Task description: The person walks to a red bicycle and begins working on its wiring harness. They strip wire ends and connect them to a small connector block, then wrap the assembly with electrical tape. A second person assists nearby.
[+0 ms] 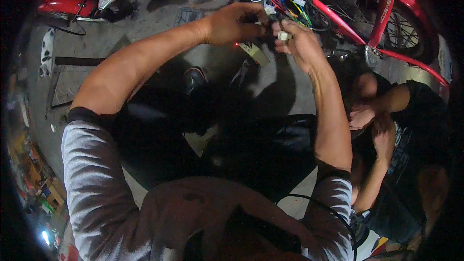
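My right hand [304,43] has its fingers curled around a small white plastic wire connector [283,35]. Close beside it, my left hand [237,24] is closed in a pinch at the edge of a bundle of coloured wires [285,1]; what sits between its fingertips is too dark to make out. Another whitish connector [269,9] shows just above those fingers. The wires, in red, blue, yellow and green, hang from a red motorcycle frame [333,22]. Just below my hands is a flat pale-yellow piece [254,53], with a small red light near it.
A spoked wheel [401,24] under a red fender stands at the upper right. To my right another person [411,116] in dark clothing sits with hands together. A metal frame [55,87] lies on the floor at left, near a red part [67,6] and assorted clutter [43,183].
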A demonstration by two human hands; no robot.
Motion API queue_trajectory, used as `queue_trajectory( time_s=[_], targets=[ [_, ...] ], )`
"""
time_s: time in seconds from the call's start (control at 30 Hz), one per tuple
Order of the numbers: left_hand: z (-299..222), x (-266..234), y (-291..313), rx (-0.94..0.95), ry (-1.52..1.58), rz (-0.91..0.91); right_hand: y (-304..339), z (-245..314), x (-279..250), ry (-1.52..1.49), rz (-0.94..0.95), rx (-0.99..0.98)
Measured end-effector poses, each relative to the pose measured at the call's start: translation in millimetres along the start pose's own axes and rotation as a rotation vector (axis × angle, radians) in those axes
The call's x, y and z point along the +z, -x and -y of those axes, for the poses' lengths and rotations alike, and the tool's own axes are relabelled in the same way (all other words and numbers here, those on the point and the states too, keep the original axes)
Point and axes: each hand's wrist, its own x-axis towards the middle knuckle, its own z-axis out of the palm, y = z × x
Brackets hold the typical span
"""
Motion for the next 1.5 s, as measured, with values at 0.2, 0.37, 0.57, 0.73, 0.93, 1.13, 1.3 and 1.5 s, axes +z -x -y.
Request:
queue_trajectory(
  time_s=[0.2,0.37,0.57,0.73,0.93,1.13,1.3,1.5],
  targets=[
    [10,16,-19,-0.163,0.228,-0.319,-15,-10,3,-0.085,0.0,-0.115],
    [23,17,-26,-0.155,0.397,-0.314,-17,-7,2,-0.179,-0.001,-0.13],
    [24,18,-32,-0.203,0.507,-0.277,-19,-4,16,-0.27,-0.017,-0.155],
    [23,18,-37,-0.238,0.574,-0.218,-24,-6,13,-0.294,-0.025,-0.151],
    [18,11,-39,-0.166,0.422,-0.172,-25,-8,10,-0.385,0.049,-0.167],
    [4,13,-42,-0.366,0.685,-0.284,-20,-8,9,-0.464,0.292,-0.21],
    [-9,17,-41,-0.401,0.598,-0.23,-25,-11,8,-0.519,0.314,-0.209],
    [-5,16,-44,-0.416,0.678,-0.253,-27,-14,9,-0.519,0.295,-0.208]
  ],
)
